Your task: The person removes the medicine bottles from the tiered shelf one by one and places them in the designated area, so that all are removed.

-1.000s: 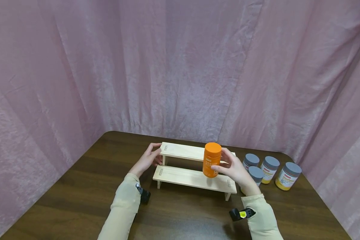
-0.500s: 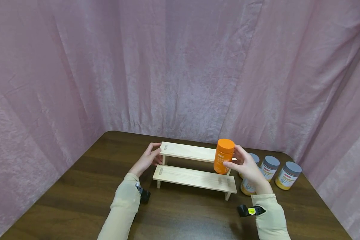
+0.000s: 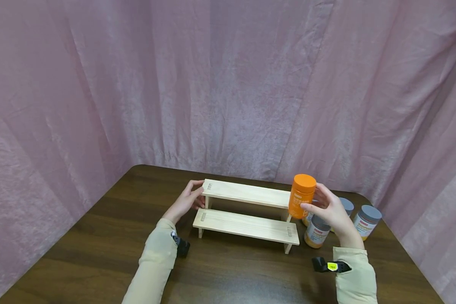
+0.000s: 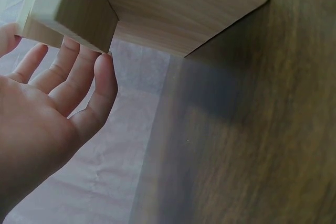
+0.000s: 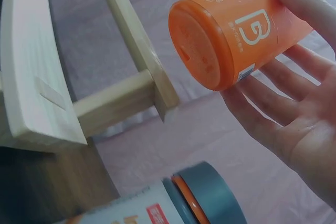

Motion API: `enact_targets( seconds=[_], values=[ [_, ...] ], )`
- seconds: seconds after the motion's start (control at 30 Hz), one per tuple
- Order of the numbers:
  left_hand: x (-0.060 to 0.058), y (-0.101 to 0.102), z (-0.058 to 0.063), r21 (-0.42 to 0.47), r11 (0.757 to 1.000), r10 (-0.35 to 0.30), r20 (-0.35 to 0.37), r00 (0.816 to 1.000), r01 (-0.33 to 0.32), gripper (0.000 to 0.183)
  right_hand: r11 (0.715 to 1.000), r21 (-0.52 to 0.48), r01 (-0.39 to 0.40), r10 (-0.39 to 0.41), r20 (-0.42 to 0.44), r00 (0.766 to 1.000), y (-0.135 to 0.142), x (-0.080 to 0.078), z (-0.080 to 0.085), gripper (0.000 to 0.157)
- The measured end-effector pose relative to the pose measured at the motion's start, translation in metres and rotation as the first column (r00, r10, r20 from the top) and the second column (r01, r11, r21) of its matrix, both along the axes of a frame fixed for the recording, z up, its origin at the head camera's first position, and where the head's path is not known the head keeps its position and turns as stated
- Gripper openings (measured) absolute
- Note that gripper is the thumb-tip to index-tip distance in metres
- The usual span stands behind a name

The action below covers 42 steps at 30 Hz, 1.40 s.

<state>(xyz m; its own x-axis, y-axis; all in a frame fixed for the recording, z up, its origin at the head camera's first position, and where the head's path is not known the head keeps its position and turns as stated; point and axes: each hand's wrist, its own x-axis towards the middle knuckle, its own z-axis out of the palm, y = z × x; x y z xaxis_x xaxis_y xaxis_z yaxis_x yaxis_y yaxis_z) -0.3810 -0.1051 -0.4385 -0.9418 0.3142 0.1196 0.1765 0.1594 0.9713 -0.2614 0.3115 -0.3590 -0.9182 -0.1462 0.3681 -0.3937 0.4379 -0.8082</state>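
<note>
A two-tier wooden shelf (image 3: 247, 223) stands on the table. My left hand (image 3: 184, 203) holds the left end of its upper board, fingertips against the wood (image 4: 84, 17) in the left wrist view. My right hand (image 3: 333, 213) grips an orange jar (image 3: 302, 195) by its side, thumb in front and fingers behind. The jar is in the air by the upper board's right end, roughly upright in the head view. Its base and white lettering face the right wrist camera (image 5: 231, 30). A grey-lidded jar (image 3: 316, 234) stands below my right hand.
More grey-lidded jars with white and yellow labels stand to the right, one jar (image 3: 366, 221) farthest out; others are partly hidden behind my right hand. The brown table (image 3: 228, 274) ends at a pink curtain (image 3: 247, 84) behind the shelf.
My right hand has carried the orange jar rightward, from in front of the shelf to its right end, and slightly up. My left hand stays at the shelf's left end.
</note>
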Motion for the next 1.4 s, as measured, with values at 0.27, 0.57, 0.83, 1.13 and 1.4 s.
enact_targets(
  seconds=[0.27, 0.57, 0.83, 1.13, 1.4],
  values=[
    [0.001, 0.000, 0.001, 0.006, 1.000, 0.003, 0.007, 1.000, -0.003, 0.045, 0.997, -0.041, 0.072, -0.071, 0.031, 0.997, 0.013, 0.005, 0.002, 0.062],
    [0.002, 0.000, 0.000, 0.009, 1.000, -0.001, 0.019, 1.000, 0.001, 0.045, 0.993, -0.083, 0.082, -0.082, 0.006, 0.997, 0.027, 0.011, 0.003, 0.058],
    [0.002, -0.001, 0.002, 0.006, 1.000, 0.009, 0.018, 1.000, -0.009, 0.044, 0.963, -0.270, 0.012, -0.024, -0.042, 0.999, 0.042, 0.016, 0.003, 0.056],
    [0.005, -0.001, 0.005, 0.004, 1.000, -0.012, 0.014, 1.000, 0.012, 0.045, 0.946, -0.321, 0.045, -0.069, -0.066, 0.995, 0.058, 0.024, 0.002, 0.054],
    [0.003, 0.000, 0.001, -0.003, 1.000, -0.014, 0.010, 1.000, 0.014, 0.045, 0.932, -0.353, 0.085, -0.115, -0.064, 0.991, 0.073, 0.032, 0.000, 0.056]
  ],
)
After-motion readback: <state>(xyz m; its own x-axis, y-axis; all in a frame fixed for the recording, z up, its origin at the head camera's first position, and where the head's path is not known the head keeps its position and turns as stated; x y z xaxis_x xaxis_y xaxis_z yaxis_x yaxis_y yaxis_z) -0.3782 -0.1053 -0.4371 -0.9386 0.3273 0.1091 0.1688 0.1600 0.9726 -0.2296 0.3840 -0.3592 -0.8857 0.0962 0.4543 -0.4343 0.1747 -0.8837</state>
